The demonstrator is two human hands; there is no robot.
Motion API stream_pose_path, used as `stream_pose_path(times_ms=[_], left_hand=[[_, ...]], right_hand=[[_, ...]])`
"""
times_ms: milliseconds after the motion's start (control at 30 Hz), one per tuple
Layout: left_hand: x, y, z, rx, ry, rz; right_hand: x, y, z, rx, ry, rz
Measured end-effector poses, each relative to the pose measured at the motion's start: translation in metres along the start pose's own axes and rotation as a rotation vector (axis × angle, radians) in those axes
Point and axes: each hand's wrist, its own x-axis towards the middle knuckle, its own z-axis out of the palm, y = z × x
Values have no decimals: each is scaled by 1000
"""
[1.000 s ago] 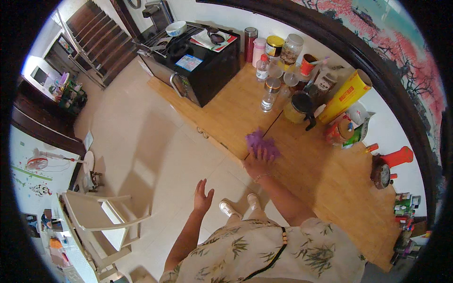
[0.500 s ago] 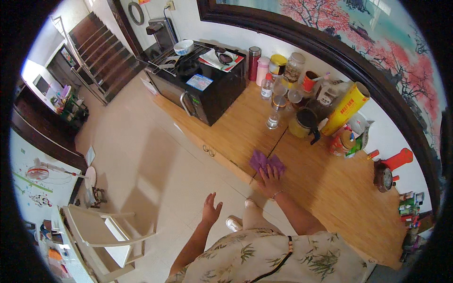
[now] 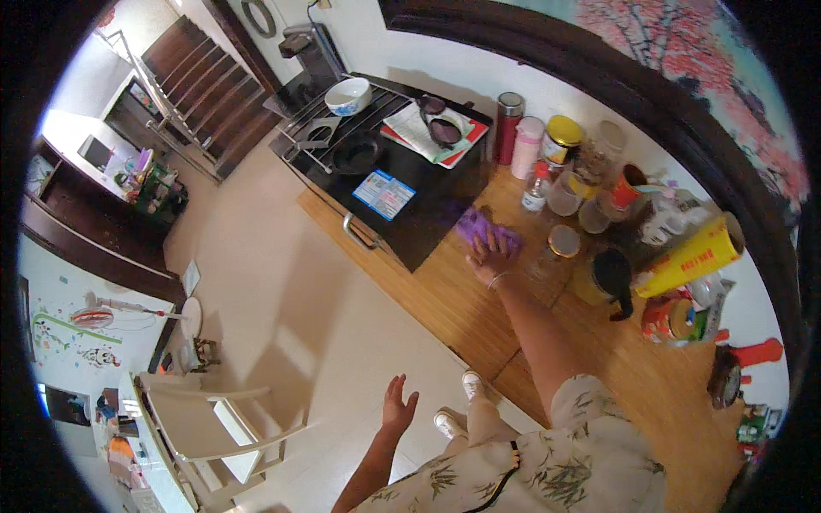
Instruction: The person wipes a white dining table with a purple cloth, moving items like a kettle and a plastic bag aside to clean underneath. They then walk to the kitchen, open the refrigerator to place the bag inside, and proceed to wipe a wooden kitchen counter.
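Note:
My right hand (image 3: 489, 262) presses down on a crumpled purple cloth (image 3: 481, 227), its fingers over the fabric. The cloth lies on the wooden cabinet top (image 3: 445, 299), right beside the black oven (image 3: 428, 231). A clear jar with a metal lid (image 3: 564, 242) and a small clear bottle with a red cap (image 3: 536, 190) stand just to the right of that hand. My left hand (image 3: 399, 409) hangs in the air over the floor, fingers apart, with nothing in it.
On the oven lie a bowl (image 3: 348, 97), sunglasses (image 3: 443, 126) and a small black pan (image 3: 357, 152). Flasks, jars, a dark-lidded pitcher (image 3: 611, 274) and a long yellow box (image 3: 694, 255) line the wall. A white chair (image 3: 205, 419) stands on the floor at left.
My right hand and the purple cloth have moved from the cabinet's front part to beside the oven. The whole view has shifted, and my left hand still hangs open.

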Motion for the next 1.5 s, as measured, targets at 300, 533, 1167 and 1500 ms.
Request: stream_pose_path(times_ms=[300, 533, 1167, 1500], left_hand=[[-27, -7, 16, -45, 7, -87], [-63, -1, 18, -5, -37, -41], [-213, -49, -25, -46, 173, -103], [-173, -59, -24, -44, 113, -146]], right_hand=[[20, -28, 23, -44, 105, -107], [-112, -93, 28, 37, -176, -579], [-425, 59, -6, -217, -164, -310], [-353, 34, 48, -334, 194, -382]])
